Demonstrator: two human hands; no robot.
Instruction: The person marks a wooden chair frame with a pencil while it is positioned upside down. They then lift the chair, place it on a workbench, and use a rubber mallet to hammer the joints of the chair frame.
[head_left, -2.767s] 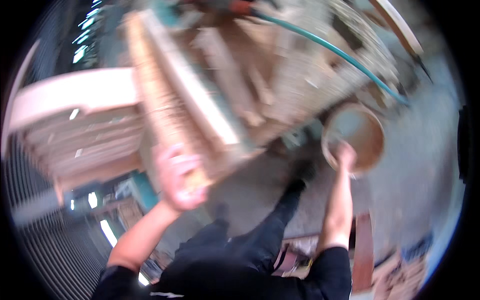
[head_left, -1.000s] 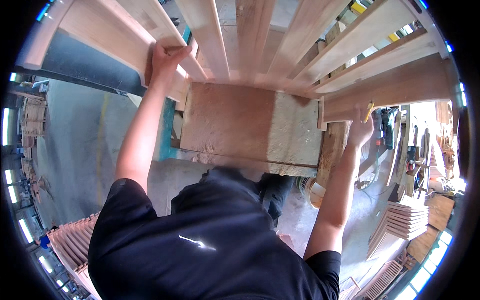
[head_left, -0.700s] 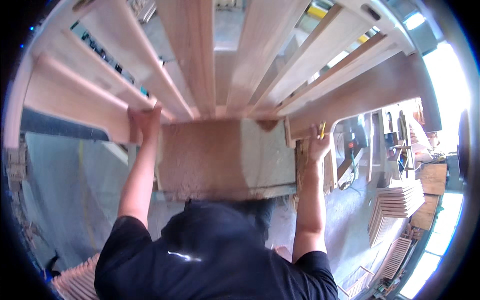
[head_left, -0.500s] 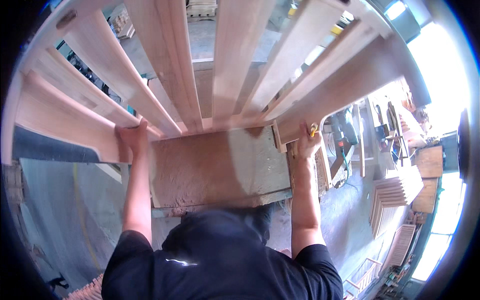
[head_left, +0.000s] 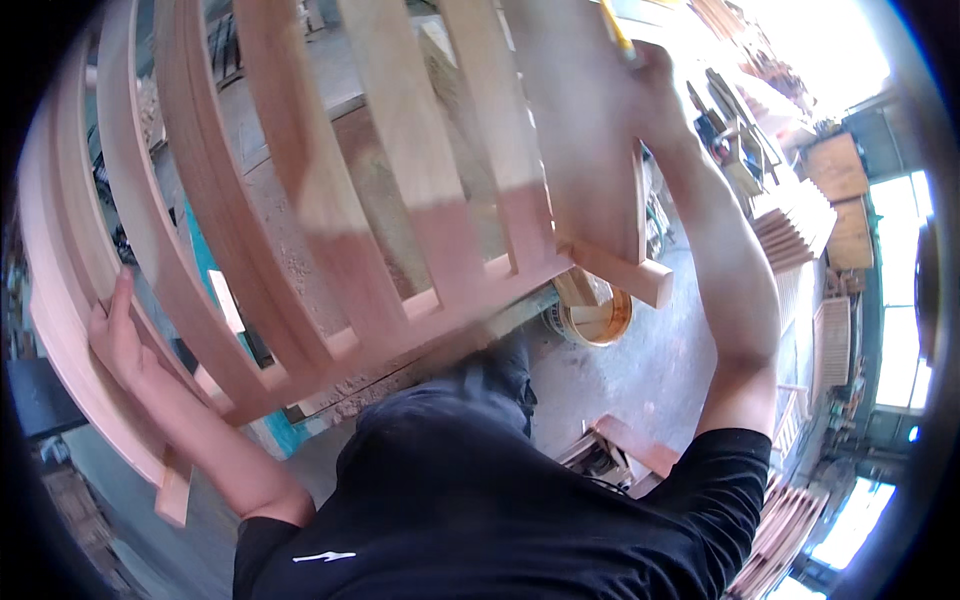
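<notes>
The pale, reddish-brown wooden slatted frame (head_left: 430, 215) is positioned above a dusty work surface (head_left: 345, 390), its slats running away from the person and its near crossbar in front of the person's waist. The frame stands aslant to the person.

The left hand (head_left: 122, 345) is closed on the frame at its curved left side rail, with one finger extended along the wood. The right hand (head_left: 655, 85) grips the frame by the outer edge of its wide right-hand board; how far the fingers wrap underneath cannot be determined. A slim yellow object (head_left: 617, 30) shows at the right hand's fingers; its kind is unclear.

A short square wooden block (head_left: 655, 284) projects at the frame's near right corner. Just beyond the block, a round bucket with an orange-brown inner wall (head_left: 624, 312) stands on the grey floor (head_left: 665, 365).
</notes>
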